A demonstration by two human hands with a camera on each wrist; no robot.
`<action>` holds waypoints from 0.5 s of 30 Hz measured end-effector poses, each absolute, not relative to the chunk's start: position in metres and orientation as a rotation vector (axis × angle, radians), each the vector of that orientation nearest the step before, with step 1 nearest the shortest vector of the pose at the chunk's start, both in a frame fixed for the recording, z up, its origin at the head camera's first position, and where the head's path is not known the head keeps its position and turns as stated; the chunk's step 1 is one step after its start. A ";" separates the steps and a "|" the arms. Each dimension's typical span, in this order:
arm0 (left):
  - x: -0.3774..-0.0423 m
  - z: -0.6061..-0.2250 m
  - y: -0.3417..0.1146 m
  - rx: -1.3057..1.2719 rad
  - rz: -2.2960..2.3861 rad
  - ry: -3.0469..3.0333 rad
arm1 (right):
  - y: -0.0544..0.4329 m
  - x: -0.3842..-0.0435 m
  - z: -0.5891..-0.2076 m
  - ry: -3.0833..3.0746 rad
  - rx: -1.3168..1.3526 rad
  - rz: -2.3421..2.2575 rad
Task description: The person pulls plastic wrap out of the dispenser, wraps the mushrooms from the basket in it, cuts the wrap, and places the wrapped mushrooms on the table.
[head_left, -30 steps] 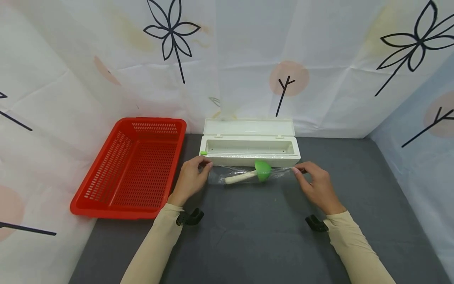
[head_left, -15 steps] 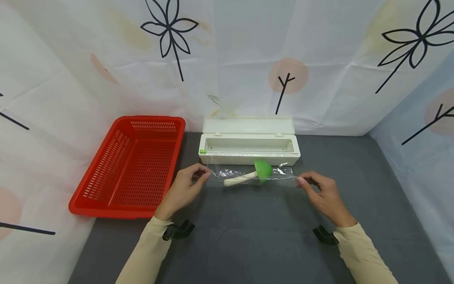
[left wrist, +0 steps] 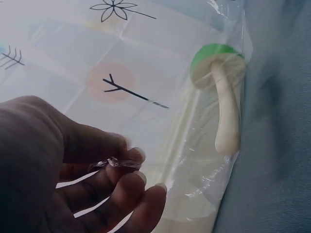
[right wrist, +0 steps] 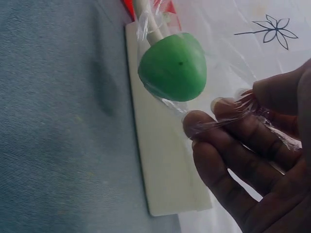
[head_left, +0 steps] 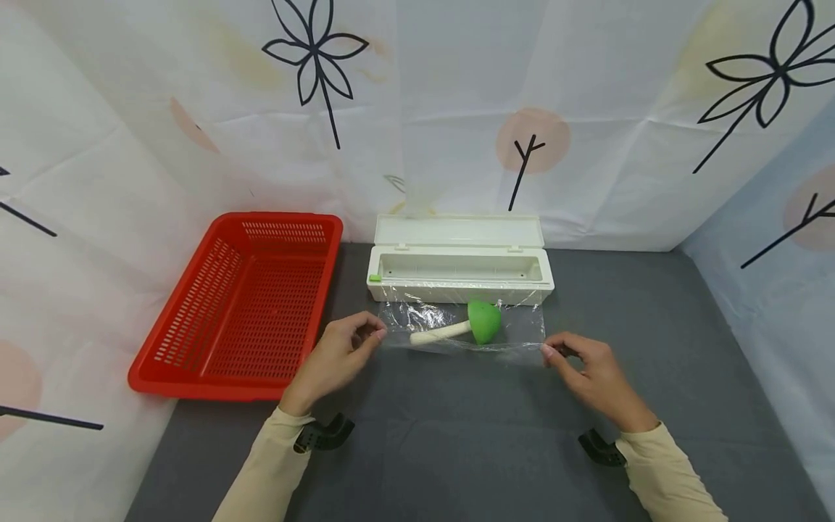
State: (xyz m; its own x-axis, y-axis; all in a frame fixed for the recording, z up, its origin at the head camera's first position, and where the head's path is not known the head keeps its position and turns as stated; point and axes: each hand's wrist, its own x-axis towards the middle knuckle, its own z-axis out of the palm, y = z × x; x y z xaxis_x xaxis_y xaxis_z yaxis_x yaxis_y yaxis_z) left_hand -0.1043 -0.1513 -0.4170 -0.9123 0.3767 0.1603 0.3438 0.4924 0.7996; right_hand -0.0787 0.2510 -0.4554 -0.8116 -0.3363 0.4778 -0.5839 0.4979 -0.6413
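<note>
The left hand (head_left: 335,362) and right hand (head_left: 596,377) each pinch an end of the clear film (head_left: 424,316); an uneven pull could tear it. The green-capped mushroom (head_left: 476,323) lies against it between them, liable to roll if tilted. Beyond, the white box (head_left: 457,251) might slide if tugged.

Grey tabletop (head_left: 457,442); on it: red basket (head_left: 264,319), white box (head_left: 460,268).

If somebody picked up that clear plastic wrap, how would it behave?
The wrap is probably floppy, since it creases and bunches at the right hand. It looks thin, with the white box showing through, so likely light and easily torn.
</note>
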 end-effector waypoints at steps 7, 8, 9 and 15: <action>-0.101 -0.432 -0.152 0.729 1.286 2.576 | 0.250 -0.075 -0.470 -2.544 0.762 1.181; -0.102 -0.434 -0.152 0.735 1.287 2.548 | 0.249 -0.074 -0.472 -2.556 0.757 1.172; -0.102 -0.437 -0.152 0.741 1.290 2.524 | 0.249 -0.073 -0.473 -2.564 0.752 1.170; -0.104 -0.446 -0.151 0.723 1.334 2.409 | 0.249 -0.071 -0.478 -2.584 0.759 1.162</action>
State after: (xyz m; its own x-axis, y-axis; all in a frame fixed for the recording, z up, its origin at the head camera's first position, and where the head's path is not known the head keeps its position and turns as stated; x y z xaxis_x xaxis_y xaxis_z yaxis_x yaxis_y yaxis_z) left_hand -0.1042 -0.1513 -0.4455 -0.8305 0.5568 -0.0131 0.2844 0.4442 0.8496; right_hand -0.0710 0.2487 -0.4780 -0.8459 -0.3687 0.3854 -0.5330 0.5572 -0.6367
